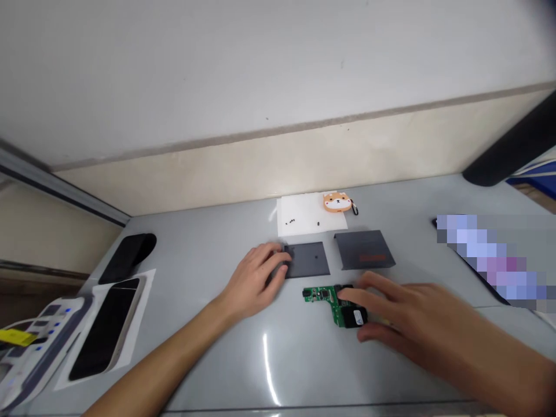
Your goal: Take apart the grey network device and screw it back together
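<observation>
A green circuit board with a black block lies near the middle of the grey table. My right hand is over its right side, fingers apart, with fingertips at the board's edge; whether they press on it is hard to tell. My left hand rests at the left edge of a flat dark panel, its fingers spread and curved, the tips touching or close to the panel. Right of that panel lies a second dark cover with reddish marking.
Behind the panels is white paper with several tiny black pieces and an orange animal-faced case. A phone, a black object and a power strip lie left. At right are a blurred screen and a black post.
</observation>
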`<action>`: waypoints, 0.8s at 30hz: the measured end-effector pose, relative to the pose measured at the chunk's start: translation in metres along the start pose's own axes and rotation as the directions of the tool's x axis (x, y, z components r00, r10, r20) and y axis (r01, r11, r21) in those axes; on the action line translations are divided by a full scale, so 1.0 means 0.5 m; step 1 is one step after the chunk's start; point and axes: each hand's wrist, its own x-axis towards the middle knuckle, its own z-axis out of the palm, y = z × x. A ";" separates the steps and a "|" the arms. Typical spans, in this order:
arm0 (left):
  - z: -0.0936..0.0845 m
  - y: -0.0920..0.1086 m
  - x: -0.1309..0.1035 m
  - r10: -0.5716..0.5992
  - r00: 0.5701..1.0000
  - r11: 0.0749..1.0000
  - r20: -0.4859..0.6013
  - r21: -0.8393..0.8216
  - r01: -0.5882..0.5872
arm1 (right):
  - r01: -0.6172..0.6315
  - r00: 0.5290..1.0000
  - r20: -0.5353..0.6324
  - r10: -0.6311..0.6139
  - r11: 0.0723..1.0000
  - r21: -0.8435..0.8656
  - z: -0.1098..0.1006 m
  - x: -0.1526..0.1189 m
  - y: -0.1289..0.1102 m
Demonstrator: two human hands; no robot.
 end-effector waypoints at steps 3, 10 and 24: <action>0.002 -0.004 -0.003 -0.024 0.999 0.999 0.023 -0.022 0.025 | 0.015 0.998 0.068 -0.007 0.993 -0.115 0.042 0.007 -0.010; 0.007 -0.012 -0.007 -0.103 0.993 0.989 0.057 -0.100 0.109 | 0.043 0.990 0.137 -0.020 0.985 -0.165 0.049 -0.014 -0.004; -0.001 -0.007 -0.003 -0.237 0.963 0.929 0.132 -0.260 0.264 | 0.152 0.979 -0.086 -0.184 0.944 -0.292 0.012 0.151 0.041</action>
